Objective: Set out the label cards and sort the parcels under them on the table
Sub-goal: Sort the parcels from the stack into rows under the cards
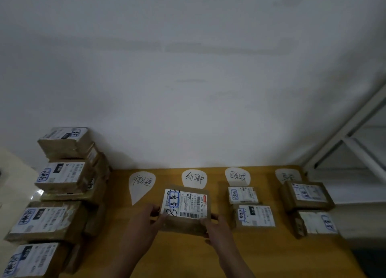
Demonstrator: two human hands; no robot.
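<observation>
I have a parcel point(184, 208) clamped between both hands, my left hand point(144, 221) gripping its left edge and my right hand point(217, 225) its right edge, held just under the second label card point(194, 178) with its shipping label facing up; whether it already rests on the table point(188, 256) or sits just above it, I cannot tell. All four label cards seem to be laid out along the far edge, so I judge that part done. The first card point(142, 183) has nothing under it. Two parcels point(248, 206) lie in a column under the third card point(237, 176), and two more point(309, 208) under the fourth card point(287, 175), which they partly hide. To my left an unsorted stack point(58, 194) of parcels is piled high, several layers of it, so I reckon the sorting is under way with well over half left.
</observation>
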